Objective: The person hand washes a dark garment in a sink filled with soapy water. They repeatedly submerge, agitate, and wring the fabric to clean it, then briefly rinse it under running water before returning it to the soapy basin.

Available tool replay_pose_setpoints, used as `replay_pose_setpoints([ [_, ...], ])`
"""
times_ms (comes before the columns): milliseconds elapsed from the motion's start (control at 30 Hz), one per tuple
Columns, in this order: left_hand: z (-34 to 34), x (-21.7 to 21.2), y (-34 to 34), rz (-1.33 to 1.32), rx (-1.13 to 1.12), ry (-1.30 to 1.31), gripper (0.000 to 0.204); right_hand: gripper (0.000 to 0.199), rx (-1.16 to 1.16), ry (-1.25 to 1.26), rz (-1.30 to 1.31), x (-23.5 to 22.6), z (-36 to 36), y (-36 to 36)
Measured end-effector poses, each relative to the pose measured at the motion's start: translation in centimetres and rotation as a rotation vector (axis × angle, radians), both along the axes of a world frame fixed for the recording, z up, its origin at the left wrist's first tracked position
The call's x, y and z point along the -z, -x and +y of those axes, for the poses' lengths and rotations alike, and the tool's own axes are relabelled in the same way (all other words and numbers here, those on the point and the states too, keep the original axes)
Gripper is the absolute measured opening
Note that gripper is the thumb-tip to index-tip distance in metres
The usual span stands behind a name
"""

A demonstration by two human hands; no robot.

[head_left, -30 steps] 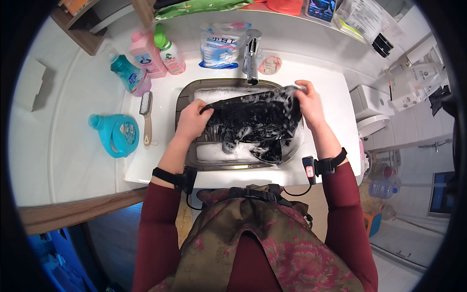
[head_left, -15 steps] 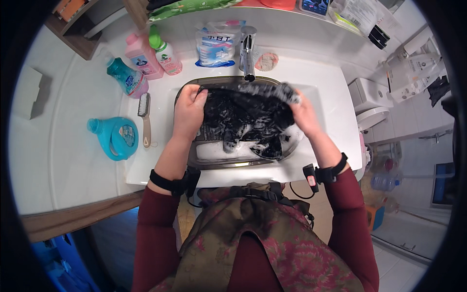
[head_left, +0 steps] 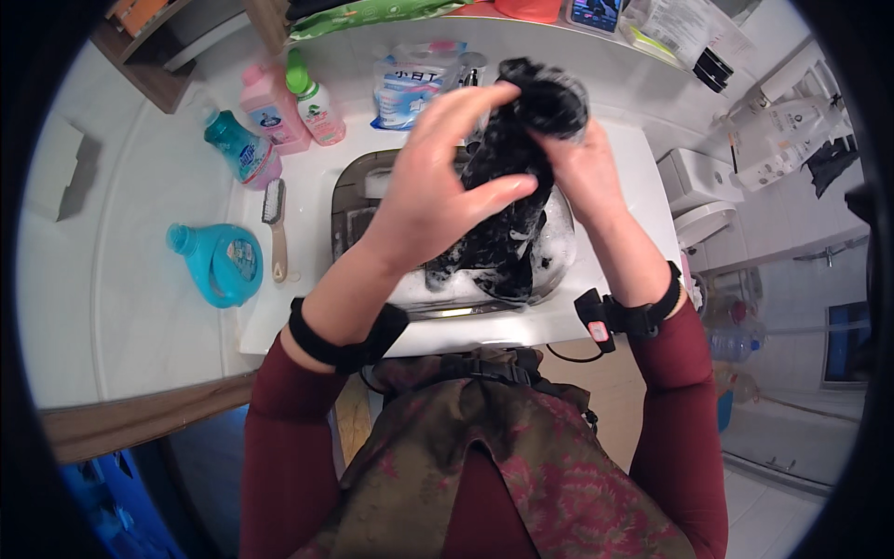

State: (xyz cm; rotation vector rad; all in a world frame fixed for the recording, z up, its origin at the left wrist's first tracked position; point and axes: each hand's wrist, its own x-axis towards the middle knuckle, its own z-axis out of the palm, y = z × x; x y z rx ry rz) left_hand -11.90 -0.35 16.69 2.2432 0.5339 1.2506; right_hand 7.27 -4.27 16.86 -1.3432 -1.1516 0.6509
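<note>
Four bottles (head_left: 240, 151) and one brush (head_left: 276, 224) sit on the white counter (head_left: 307, 307) at left. My left hand (head_left: 438, 191) and right hand (head_left: 582, 168), raised above the soapy basin (head_left: 372, 200), both clutch one wet black garment (head_left: 517, 158).

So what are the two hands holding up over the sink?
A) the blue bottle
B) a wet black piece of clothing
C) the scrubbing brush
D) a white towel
B: the left hand and right hand both grip a wet black piece of clothing lifted above the soapy sink, while the scrubbing brush and blue bottle lie untouched off to the left.
</note>
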Motion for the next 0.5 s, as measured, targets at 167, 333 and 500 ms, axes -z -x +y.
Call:
replay_pose_setpoints([
  [167,-1.5,8.1,0.8,0.391,-0.008,0.459,0.151,0.025,-0.121,-0.102,0.371,-5.0,-1.3,0.8],
  [333,-1.8,14.2,-3.2,0.079,0.047,0.567,0.131,0.03,-0.29,-0.141,0.573,-7.7,-2.7,3.2],
  [500,0.0,14.4,-3.9,-0.384,0.171,1.167,0.041,0.032,-0.62,-0.186,0.974,-6.3,-4.7,0.8],
])
